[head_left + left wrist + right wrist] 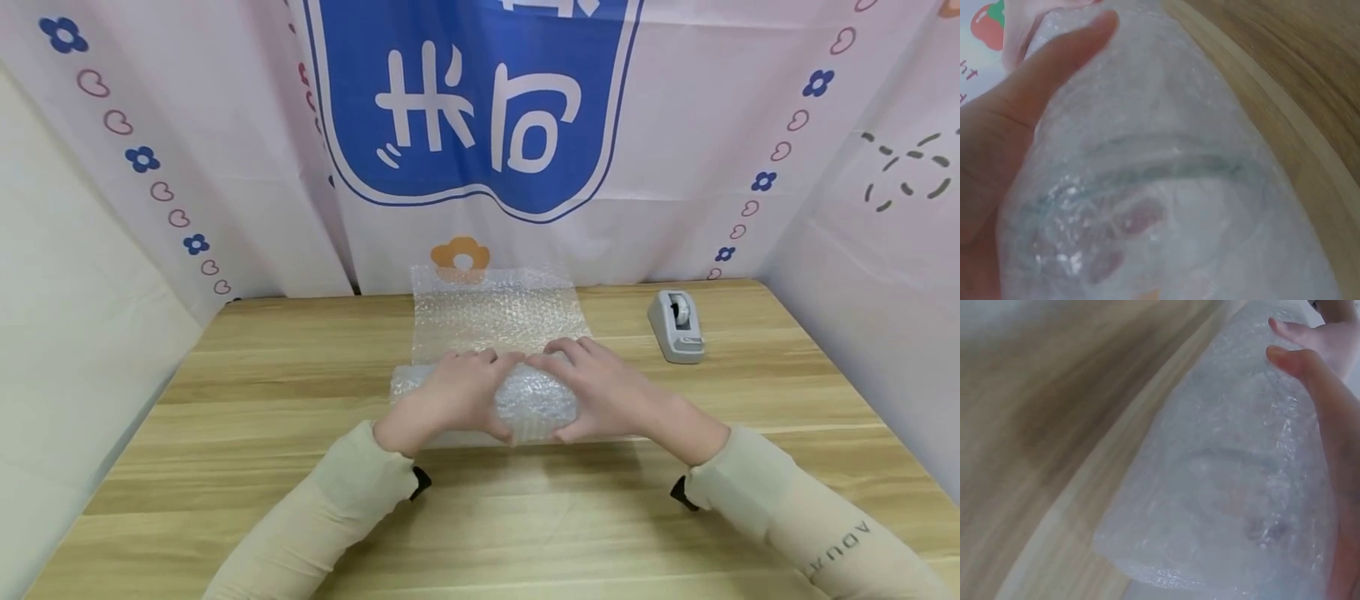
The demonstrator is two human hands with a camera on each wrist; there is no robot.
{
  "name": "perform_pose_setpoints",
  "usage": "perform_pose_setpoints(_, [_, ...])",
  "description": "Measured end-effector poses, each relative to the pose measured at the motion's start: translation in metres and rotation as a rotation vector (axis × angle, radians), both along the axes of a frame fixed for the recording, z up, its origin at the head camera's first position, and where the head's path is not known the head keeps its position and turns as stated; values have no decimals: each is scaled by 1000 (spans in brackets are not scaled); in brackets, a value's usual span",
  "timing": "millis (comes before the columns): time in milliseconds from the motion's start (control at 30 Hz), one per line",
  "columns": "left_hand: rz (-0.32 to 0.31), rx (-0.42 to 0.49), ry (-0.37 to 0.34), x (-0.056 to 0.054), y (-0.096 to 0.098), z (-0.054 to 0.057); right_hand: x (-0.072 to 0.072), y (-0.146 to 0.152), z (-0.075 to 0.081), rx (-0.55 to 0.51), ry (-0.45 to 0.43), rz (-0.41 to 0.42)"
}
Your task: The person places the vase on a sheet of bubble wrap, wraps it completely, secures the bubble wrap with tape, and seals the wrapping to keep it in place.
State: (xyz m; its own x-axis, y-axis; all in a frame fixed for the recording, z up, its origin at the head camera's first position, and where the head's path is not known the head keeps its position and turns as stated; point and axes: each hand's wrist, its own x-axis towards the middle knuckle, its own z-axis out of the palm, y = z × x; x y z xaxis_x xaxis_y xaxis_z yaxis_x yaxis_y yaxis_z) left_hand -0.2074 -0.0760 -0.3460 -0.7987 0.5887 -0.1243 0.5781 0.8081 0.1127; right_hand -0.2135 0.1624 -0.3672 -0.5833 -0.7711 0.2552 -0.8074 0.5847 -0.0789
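Note:
A roll of clear bubble wrap (534,398) lies crosswise on the table, with a flat sheet (495,315) stretching from it to the back edge. My left hand (463,392) grips the roll's left part, fingers over the far side and thumb on the near side. The right hand (603,390) grips the right part the same way. Through the layers in the left wrist view, something pale with a dark green line (1191,167) and reddish marks shows blurred. Its kind cannot be made out. In the right wrist view the wrapped bundle (1216,469) looks wider at its near end.
A grey tape dispenser (677,327) stands at the back right of the wooden table (247,433). Behind the table hangs a white printed cloth (667,167), which the sheet's far end touches or overlaps. Pale cloth walls (82,333) rise at both sides.

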Motion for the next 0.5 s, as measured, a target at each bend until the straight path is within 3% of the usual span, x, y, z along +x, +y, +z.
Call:
perform_pose_setpoints(133, [-22, 48, -34, -3, -5, -1, -3, -1, 2, 29, -37, -16])
perform_pose_setpoints(233, [-36, 91, -4, -3, -9, -5, -6, -2, 4, 46, -57, -16])
perform_pose_setpoints(500, [-26, 121, 256, 5, -12, -10, -13, 0, 6, 41, -161, -47])
